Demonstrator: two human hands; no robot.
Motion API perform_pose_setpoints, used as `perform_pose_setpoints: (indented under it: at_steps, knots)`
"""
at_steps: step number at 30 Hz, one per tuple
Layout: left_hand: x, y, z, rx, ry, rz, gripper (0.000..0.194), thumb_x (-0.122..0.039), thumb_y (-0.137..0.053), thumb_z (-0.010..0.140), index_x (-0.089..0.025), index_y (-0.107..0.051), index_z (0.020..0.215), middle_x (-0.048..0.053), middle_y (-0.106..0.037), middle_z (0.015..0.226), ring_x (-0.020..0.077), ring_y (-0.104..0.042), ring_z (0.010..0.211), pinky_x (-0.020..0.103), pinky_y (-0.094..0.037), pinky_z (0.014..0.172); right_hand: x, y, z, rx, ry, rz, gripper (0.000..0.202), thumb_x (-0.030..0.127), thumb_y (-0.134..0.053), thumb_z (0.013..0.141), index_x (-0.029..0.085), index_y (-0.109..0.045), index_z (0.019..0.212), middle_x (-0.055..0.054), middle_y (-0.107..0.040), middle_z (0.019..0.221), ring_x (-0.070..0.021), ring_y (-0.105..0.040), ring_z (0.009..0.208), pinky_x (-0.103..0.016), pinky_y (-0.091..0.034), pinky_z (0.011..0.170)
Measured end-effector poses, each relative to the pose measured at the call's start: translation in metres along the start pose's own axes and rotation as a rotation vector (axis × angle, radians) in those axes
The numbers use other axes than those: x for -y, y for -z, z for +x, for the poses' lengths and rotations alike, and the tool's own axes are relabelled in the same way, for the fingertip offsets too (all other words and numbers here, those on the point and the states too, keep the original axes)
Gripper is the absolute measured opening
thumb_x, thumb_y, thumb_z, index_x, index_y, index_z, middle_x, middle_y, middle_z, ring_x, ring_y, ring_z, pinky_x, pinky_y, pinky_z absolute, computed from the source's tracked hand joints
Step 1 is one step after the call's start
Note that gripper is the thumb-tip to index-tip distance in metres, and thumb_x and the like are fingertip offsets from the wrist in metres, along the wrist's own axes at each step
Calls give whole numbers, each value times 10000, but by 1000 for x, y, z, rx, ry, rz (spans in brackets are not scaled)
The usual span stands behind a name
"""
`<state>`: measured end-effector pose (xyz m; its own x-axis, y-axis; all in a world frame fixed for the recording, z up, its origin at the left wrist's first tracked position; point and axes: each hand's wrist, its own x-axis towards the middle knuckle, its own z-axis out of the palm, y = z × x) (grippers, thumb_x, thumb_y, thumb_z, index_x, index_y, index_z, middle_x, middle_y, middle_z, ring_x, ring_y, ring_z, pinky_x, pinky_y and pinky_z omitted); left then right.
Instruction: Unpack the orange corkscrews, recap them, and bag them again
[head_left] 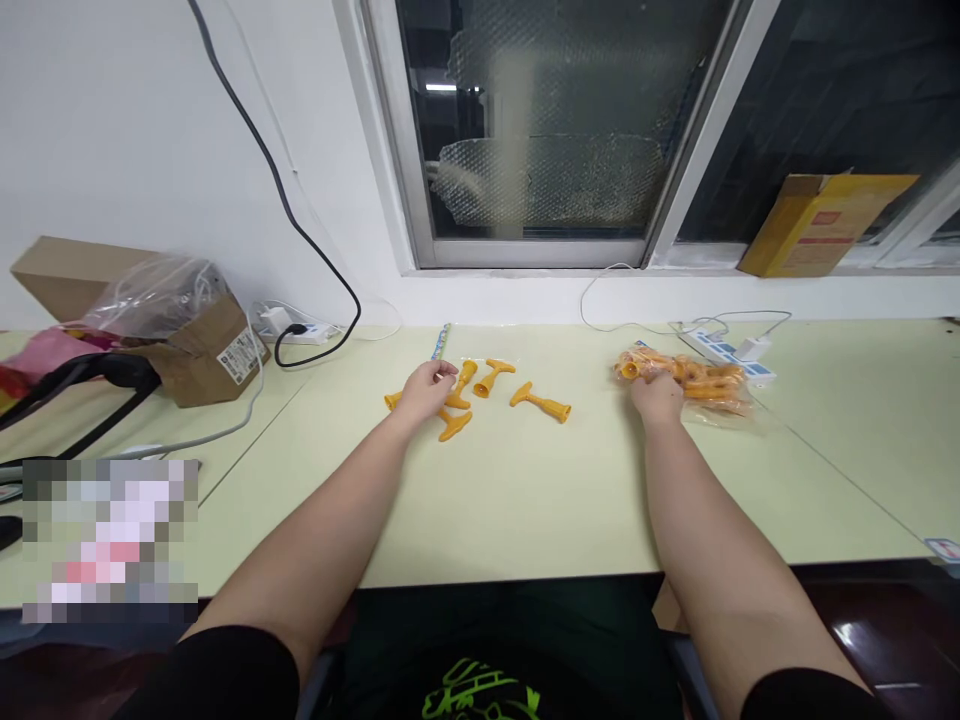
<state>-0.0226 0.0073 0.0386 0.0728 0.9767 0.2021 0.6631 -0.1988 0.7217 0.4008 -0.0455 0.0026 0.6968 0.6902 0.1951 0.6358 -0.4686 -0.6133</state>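
Note:
My left hand (426, 390) is over the left part of a group of yellow T-shaped handles, its fingers curled together. A yellow handle (465, 378) with a flared hollow end lies right beside its fingertips, and another crosspiece (455, 425) shows below. What the fingers pinch, if anything, is hidden. A blue-patterned strip (441, 342) lies just behind this hand. Two more handles, one T-shaped handle (494, 377) and one further right (541, 402), lie loose. My right hand (658, 398) is closed on the near left end of a clear plastic bag (712, 385) with several yellow handles in it.
A white power strip (726, 354) with plugs is behind the bag. Another power strip (311, 333) and a black cable (281, 190) are at the left. An open cardboard box (199, 350) stands at the far left. A yellow carton (825, 225) leans on the window sill.

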Motion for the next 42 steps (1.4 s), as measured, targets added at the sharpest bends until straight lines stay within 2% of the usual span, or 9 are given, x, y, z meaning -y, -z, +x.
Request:
perform_pose_setpoints:
  at_steps: [7,11,13,16,19,22,27,36,42]
  knots:
    - [10,5,64,87,57,416,470,-220,-646,823,-271,-712,1286,138,-664,1321,367,-545,1337,465,-411,1138,18,8,-19,37,-14,66,889,319,-699,825,112,-267,1574,-270,-638,1269,-370,-671,1100,-451,-500,885]
    - [20,3,98,124,195,486,568,-396,-605,908,-298,-586,1467,180,-669,1346,419,-594,1289,521,-460,1053,35,19,-43,-18,189,179,755,335,-663,858,144,-365,1525,-94,-689,894,-301,-661,853,-421,-490,818]
    - [24,1,111,120,244,507,622,-507,-566,932,-308,-519,1520,197,-624,1423,447,-564,1328,537,-469,1025,46,18,-59,89,390,264,575,357,-634,889,188,-495,1421,-8,-631,754,-248,-629,732,-371,-488,754]
    - [27,-6,126,104,278,528,806,-499,-687,855,-277,-412,1579,214,-593,1465,439,-554,1346,492,-488,1001,61,8,-83,395,641,269,346,369,-618,917,228,-640,1233,-13,-648,834,-208,-614,728,-332,-484,716]
    - [26,-15,137,79,311,549,854,-349,-782,775,-153,-437,1531,251,-635,1392,387,-629,1260,411,-515,948,70,-2,-101,525,769,171,343,334,-666,902,226,-670,1227,-74,-664,1073,-248,-624,991,-369,-493,889]
    - [26,-21,147,78,356,575,629,-306,-770,776,-80,-596,1337,277,-682,1286,382,-672,1181,396,-537,884,70,-7,-107,565,758,76,381,308,-699,885,240,-673,1259,-99,-630,1176,-293,-555,1160,-419,-453,1011]
    - [28,-21,161,105,377,611,421,-335,-779,764,-76,-701,1086,280,-723,1168,402,-681,1163,408,-547,882,61,-8,-98,596,676,-6,333,267,-675,890,223,-681,1220,-103,-654,1117,-293,-594,1084,-393,-461,932]
    - [26,-28,170,111,355,627,444,-406,-772,753,-82,-710,1051,287,-732,1144,444,-659,1226,463,-547,951,63,-5,-97,643,633,8,263,237,-650,891,221,-677,1152,-77,-677,1067,-239,-642,950,-326,-445,819]
    - [15,-30,178,122,327,570,452,-510,-876,599,-167,-720,851,180,-733,776,450,-714,1059,471,-576,840,64,-4,-98,660,618,13,275,218,-644,889,209,-680,1162,-84,-679,1082,-239,-636,964,-328,-439,837]
